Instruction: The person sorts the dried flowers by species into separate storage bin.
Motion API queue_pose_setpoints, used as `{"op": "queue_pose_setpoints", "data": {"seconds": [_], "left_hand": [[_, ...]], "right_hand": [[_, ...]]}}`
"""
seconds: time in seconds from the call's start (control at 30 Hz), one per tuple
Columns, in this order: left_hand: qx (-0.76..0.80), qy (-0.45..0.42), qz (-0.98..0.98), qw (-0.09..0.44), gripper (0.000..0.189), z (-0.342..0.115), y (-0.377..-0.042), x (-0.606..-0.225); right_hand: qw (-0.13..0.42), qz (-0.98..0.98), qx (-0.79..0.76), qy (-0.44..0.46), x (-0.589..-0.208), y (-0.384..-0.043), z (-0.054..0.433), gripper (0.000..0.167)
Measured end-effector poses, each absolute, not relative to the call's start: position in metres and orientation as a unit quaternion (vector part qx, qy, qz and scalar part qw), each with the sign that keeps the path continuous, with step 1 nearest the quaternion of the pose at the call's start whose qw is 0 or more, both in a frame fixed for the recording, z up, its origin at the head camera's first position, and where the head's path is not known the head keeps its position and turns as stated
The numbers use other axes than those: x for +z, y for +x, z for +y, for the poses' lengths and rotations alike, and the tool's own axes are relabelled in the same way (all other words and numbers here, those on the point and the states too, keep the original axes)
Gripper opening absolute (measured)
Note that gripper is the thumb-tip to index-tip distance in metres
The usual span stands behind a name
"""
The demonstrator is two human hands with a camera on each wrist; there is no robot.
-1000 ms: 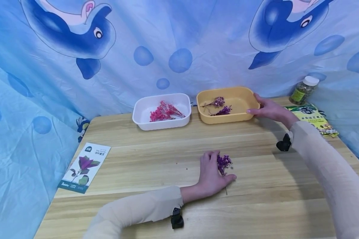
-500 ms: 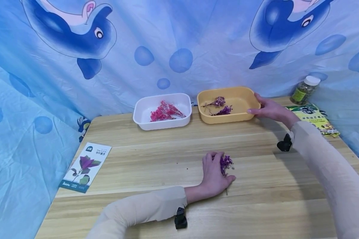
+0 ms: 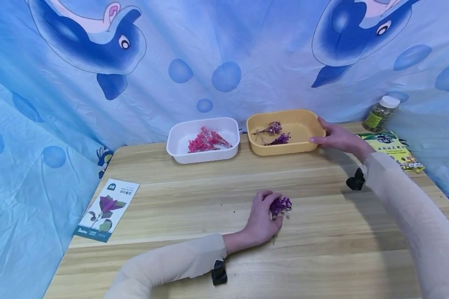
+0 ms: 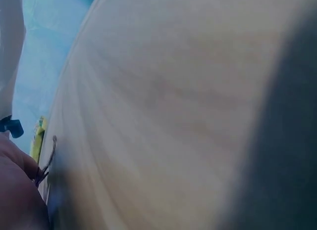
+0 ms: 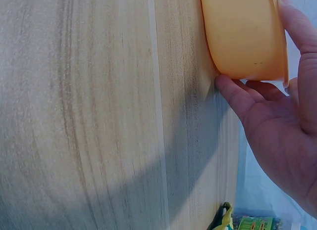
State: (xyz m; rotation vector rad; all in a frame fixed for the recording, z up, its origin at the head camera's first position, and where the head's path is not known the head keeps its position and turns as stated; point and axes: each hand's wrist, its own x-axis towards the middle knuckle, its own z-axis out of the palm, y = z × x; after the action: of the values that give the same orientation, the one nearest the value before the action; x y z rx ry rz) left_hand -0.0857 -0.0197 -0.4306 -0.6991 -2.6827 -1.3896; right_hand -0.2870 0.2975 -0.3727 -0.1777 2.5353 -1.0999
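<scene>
Low over the middle of the table, my left hand (image 3: 262, 220) pinches a sprig of purple dried flowers (image 3: 282, 206), its blossoms showing past the fingers and a bit of stem below the thumb. The left wrist view catches only part of that hand (image 4: 20, 188) and a thin stem (image 4: 52, 156). My right hand (image 3: 337, 138) grips the right end of a yellow tray (image 3: 284, 148), thumb over its rim. From the right wrist, fingers (image 5: 233, 94) show under the tray's end (image 5: 245, 37). Inside lie two purple sprigs (image 3: 278, 138).
Left of the yellow tray stands a white tray (image 3: 205, 156) with pink dried flowers (image 3: 203, 140). A jar with a white lid (image 3: 381, 114) and a yellow packet (image 3: 391, 149) sit at the back right. A flower-print card (image 3: 106, 209) lies at the left. A blue curtain (image 3: 194, 37) hangs behind.
My left thumb has drawn in toward the fingers, and the hand now pinches the purple sprig, whose blossoms have tilted slightly. The right hand and both trays stay put.
</scene>
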Motion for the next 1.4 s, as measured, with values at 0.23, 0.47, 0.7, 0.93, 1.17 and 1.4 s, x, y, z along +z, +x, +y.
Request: {"op": "queue_pose_setpoints", "data": {"seconds": [0.23, 0.47, 0.7, 0.93, 1.17, 1.4], "left_hand": [[-0.448, -0.251, -0.857, 0.031, 0.057, -0.025, -0.093, -0.43], [-0.477, -0.264, -0.838, 0.028, 0.049, -0.025, -0.106, -0.426], [-0.519, -0.237, -0.821, -0.016, 0.048, -0.026, -0.119, -0.42], [-0.531, -0.217, -0.818, -0.031, 0.055, -0.021, -0.141, -0.398], [-0.529, -0.201, -0.824, -0.028, 0.058, -0.008, -0.169, -0.376], [-0.569, -0.147, -0.807, -0.059, 0.059, 0.011, -0.194, -0.362]], "right_hand": [[0.186, 0.899, -0.391, -0.061, -0.372, -0.287, 0.298, 0.106], [0.189, 0.897, -0.395, -0.054, -0.371, -0.286, 0.299, 0.107], [0.186, 0.897, -0.396, -0.064, -0.373, -0.286, 0.299, 0.105], [0.187, 0.894, -0.403, -0.068, -0.375, -0.288, 0.3, 0.104], [0.183, 0.899, -0.392, -0.062, -0.376, -0.288, 0.299, 0.106], [0.175, 0.902, -0.389, -0.066, -0.375, -0.288, 0.299, 0.105]]}}
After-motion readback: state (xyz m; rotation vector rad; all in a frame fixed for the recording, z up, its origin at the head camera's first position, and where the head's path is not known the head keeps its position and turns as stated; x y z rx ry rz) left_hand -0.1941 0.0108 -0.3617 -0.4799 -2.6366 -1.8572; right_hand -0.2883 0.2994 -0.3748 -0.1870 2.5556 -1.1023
